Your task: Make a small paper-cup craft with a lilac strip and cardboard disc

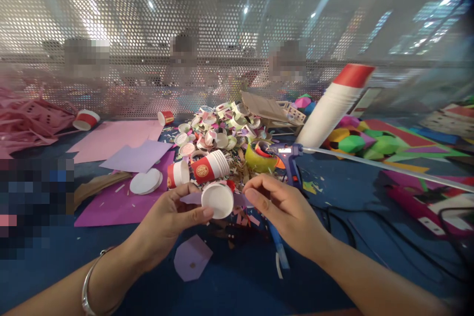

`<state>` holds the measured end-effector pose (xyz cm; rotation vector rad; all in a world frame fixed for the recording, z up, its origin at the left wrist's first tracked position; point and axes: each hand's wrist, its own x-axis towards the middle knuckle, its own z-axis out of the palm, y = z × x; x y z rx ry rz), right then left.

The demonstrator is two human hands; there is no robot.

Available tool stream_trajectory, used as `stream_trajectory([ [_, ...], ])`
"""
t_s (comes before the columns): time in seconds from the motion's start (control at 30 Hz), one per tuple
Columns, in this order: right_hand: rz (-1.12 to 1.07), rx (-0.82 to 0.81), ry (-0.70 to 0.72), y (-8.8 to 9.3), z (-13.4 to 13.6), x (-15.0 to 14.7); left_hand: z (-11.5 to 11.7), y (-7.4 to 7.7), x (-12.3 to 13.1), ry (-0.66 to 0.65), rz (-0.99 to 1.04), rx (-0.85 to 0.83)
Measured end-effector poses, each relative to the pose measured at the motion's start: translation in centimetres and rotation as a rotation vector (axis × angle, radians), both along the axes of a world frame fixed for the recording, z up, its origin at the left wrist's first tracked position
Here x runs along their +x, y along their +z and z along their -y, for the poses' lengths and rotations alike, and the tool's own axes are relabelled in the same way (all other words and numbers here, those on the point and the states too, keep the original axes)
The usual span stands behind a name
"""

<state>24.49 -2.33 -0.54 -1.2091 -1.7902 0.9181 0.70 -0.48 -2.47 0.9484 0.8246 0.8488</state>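
Observation:
My left hand (pixel 174 215) grips a shallow white paper cup base (pixel 217 201), its round face turned toward me. Lilac paper (pixel 191 198) sticks out on both sides of it. At the right end of that paper, my right hand (pixel 276 202) has thumb and fingers pinched together, seemingly on the strip. Just behind my hands lie red-and-white paper cups (pixel 211 166), some nested. A blue glue gun (pixel 289 158) rests by a yellow-green bowl (pixel 259 159), with a long clear glue stick (pixel 370 160) running out of its back. Below my hands lies a cut lilac paper piece (pixel 193 257).
A heap of cut cup rings (pixel 218 126) fills the table's middle. A tall leaning cup stack (pixel 333 103) stands at right, near coloured paper shapes (pixel 351 143). Black cables (pixel 344 222) cross the right side. Purple (pixel 111 207) and pink sheets (pixel 122 136) lie at left, before a perforated metal screen (pixel 148 24).

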Motion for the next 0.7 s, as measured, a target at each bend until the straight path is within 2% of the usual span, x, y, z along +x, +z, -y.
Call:
stream_trajectory([
  [0.1, 0.011, -0.056, 0.038, -0.08, -0.15, -0.09, 0.09, 0.07, 0.01, -0.017, -0.039, -0.012],
  [0.4, -0.028, -0.109, 0.026, -0.14, -0.5, -0.13, -0.2, 0.34, -0.66, -0.058, -0.096, 0.067],
  [0.57, 0.06, -0.112, 0.062, -0.23, -0.35, -0.18, -0.25, 0.09, -0.46, -0.148, -0.188, 0.122],
  [0.63, 0.049, -0.106, 0.051, -0.25, -0.3, -0.16, -0.14, 0.12, -0.28, -0.126, -0.182, 0.127],
  [0.7, 0.005, -0.073, -0.007, -0.25, -0.3, -0.11, -0.07, 0.24, -0.13, -0.048, -0.142, 0.125],
])
